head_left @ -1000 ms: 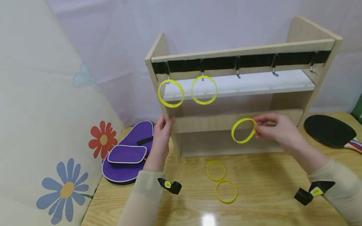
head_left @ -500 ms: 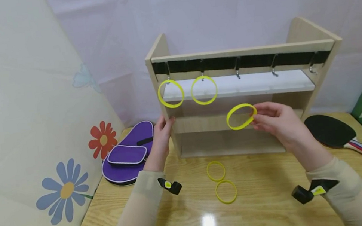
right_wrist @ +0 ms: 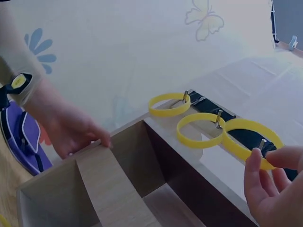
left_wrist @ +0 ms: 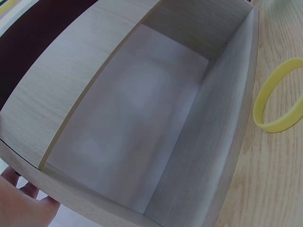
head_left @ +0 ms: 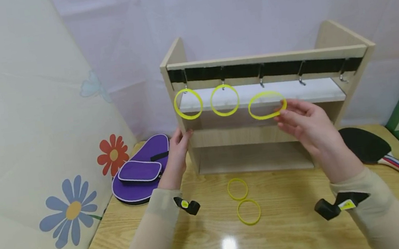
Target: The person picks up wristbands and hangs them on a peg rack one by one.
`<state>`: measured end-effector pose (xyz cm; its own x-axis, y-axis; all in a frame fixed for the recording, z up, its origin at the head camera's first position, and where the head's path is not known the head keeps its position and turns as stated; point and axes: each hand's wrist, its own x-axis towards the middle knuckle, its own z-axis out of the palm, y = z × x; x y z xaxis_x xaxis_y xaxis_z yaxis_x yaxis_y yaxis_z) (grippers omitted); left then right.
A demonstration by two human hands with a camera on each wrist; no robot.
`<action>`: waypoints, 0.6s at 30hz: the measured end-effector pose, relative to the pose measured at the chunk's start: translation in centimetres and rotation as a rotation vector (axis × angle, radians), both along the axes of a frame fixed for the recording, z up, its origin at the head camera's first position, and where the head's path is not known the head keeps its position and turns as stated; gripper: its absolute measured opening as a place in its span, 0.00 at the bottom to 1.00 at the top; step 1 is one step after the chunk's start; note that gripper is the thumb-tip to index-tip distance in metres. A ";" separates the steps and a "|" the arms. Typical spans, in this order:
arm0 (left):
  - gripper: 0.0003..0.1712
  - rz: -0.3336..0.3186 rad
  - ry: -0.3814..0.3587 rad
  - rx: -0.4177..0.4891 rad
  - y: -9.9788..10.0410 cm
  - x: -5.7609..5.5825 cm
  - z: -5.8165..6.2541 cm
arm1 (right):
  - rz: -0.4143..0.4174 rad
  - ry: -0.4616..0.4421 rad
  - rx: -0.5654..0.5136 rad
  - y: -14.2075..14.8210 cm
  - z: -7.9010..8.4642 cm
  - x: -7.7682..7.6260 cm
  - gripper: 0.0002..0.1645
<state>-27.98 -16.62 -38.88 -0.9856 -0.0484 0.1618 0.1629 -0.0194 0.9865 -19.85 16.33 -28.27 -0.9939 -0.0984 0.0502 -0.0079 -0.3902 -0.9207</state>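
Observation:
My right hand [head_left: 308, 127] pinches a yellow wristband [head_left: 265, 105] by its right side, between thumb and fingers. The band is in front of the white upper board, below the middle metal hook [head_left: 262, 82]. Two more yellow wristbands hang from hooks on the left, the outer band [head_left: 177, 110] and the inner band [head_left: 213, 108]. My left hand [head_left: 179, 150] grips the left side panel of the wooden shelf [head_left: 249, 133], thumb at its front edge. In the left wrist view only part of that hand [left_wrist: 23, 208] shows behind the panel.
Two yellow wristbands, a farther one [head_left: 230, 194] and a nearer one [head_left: 239, 217], lie on the wooden table [head_left: 290, 221]. A purple paddle case [head_left: 139, 170] is left of the shelf. On the right lies a black table tennis paddle [head_left: 364, 143]. Two bare hooks are farther right.
My right hand has lifted the wristband from in front of the lower compartment to near the white board, and the band now looks flatter. The left hand has stayed on the shelf.

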 end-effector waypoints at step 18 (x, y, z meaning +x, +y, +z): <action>0.28 -0.018 -0.019 0.013 -0.1 0.1 0.0 | -0.065 -0.016 -0.288 -1.2 -0.2 -1.4 0.11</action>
<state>-27.92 -16.71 -38.84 -0.9893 -0.0330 0.1422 0.1434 -0.0345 0.9891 -21.27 15.15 -28.43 -0.9985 -0.0189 0.0511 -0.0275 -0.6348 -0.7722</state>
